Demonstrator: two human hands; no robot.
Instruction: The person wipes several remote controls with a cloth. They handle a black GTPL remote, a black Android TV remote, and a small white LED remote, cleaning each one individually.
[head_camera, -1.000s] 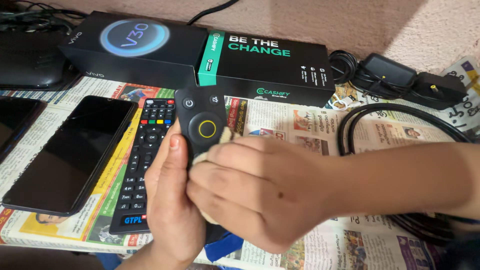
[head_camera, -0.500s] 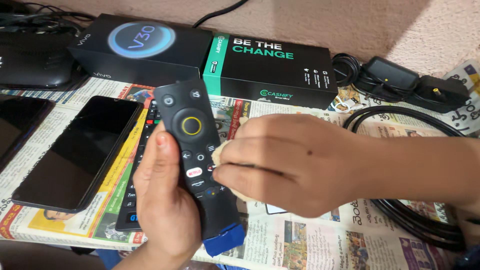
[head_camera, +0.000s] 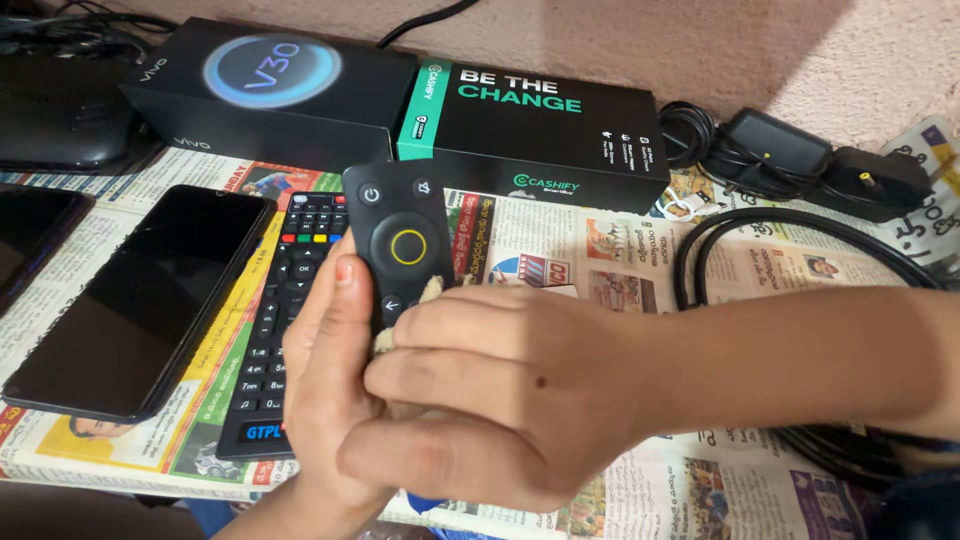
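My left hand (head_camera: 325, 400) grips a small black remote (head_camera: 398, 235) with a yellow ring button, held upright above the newspaper. My right hand (head_camera: 490, 395) lies across the remote's lower half and pinches a small beige cloth (head_camera: 415, 305) against its buttons. Only a bit of the cloth shows between my fingers. The remote's lower end and its blue tip are hidden behind my right hand.
A long black remote (head_camera: 285, 330) with many keys lies on the newspaper (head_camera: 600, 250) beside a dark phone (head_camera: 140, 300). Two black boxes (head_camera: 400, 110) stand at the back. Black cables and adapters (head_camera: 790, 160) lie at right, and another dark device (head_camera: 30, 240) at far left.
My right hand slid back down over the remote's lower buttons with the cloth, covering them again. The remote tilted back upright in my left hand.
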